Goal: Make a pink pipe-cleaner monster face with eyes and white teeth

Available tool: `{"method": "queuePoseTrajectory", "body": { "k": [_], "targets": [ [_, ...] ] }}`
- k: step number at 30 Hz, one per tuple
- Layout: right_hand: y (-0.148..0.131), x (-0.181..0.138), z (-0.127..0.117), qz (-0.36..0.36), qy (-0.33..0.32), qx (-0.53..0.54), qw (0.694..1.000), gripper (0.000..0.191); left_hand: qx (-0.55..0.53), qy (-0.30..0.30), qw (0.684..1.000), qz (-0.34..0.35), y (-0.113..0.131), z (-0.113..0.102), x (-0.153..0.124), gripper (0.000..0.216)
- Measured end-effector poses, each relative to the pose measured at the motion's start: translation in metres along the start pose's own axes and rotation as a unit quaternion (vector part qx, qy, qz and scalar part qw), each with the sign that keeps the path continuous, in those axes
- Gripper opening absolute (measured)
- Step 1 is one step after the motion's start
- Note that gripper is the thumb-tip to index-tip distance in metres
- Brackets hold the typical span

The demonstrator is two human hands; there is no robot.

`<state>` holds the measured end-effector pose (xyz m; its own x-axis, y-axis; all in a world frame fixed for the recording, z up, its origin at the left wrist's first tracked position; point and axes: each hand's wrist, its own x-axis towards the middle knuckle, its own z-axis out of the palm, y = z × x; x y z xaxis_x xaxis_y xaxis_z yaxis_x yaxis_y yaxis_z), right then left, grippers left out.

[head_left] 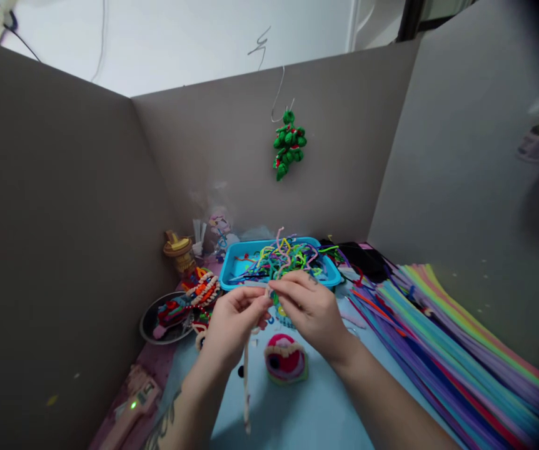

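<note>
My left hand [234, 322] and my right hand [309, 309] meet above the light blue table, fingertips pinched together on a pale pink pipe cleaner [246, 387] that hangs down from them toward me. Behind the right hand's fingers a small teal and yellow woven piece [282, 314] shows; whether a hand holds it I cannot tell. A pink and green fuzzy figure [286, 359] lies on the table just below the hands. Right behind the hands stands a blue tray [232, 265] full of tangled coloured pipe cleaner scraps.
Long pipe cleaners in many colours [452, 350] lie fanned along the right. A dark round dish [150, 322] with made pieces sits at left, a pink glue gun [133, 400] near the front left. Grey cardboard walls enclose the desk; a green ornament [289, 145] hangs on the back wall.
</note>
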<state>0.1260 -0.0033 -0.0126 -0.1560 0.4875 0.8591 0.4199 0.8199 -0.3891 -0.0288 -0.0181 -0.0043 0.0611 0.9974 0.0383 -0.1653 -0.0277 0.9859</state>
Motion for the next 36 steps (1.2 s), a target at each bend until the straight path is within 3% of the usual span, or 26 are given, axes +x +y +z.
{"method": "queuePoseTrajectory", "body": {
  "k": [4,8,14,18,27,31,36],
  "targets": [
    [0.005,-0.003,0.002,-0.056,-0.015,-0.039,0.998,0.027,-0.110,-0.022,0.991,-0.067,0.001,-0.002,0.002,0.027],
    [0.007,-0.003,0.004,-0.033,0.002,-0.012,0.999,0.026,-0.165,-0.050,0.981,-0.092,0.003,-0.002,0.002,0.027],
    [-0.004,0.002,0.009,0.054,0.034,0.091,0.994,0.010,-0.132,-0.049,0.988,-0.064,0.004,-0.002,0.000,0.022],
    [-0.007,0.003,0.011,0.115,0.019,0.112,0.987,0.009,-0.102,-0.050,0.992,-0.055,0.006,-0.003,-0.001,0.023],
    [0.001,0.001,0.005,0.095,-0.029,0.078,0.992,0.011,-0.120,-0.071,0.988,-0.072,0.002,-0.006,0.001,0.024],
    [-0.001,0.003,0.003,0.135,-0.023,0.104,0.985,0.010,-0.098,-0.067,0.992,-0.033,-0.004,-0.007,0.004,0.026],
    [-0.008,0.005,0.005,0.190,-0.053,0.149,0.969,0.007,0.002,0.009,0.998,0.067,-0.013,-0.005,0.007,0.021]
  ]
}}
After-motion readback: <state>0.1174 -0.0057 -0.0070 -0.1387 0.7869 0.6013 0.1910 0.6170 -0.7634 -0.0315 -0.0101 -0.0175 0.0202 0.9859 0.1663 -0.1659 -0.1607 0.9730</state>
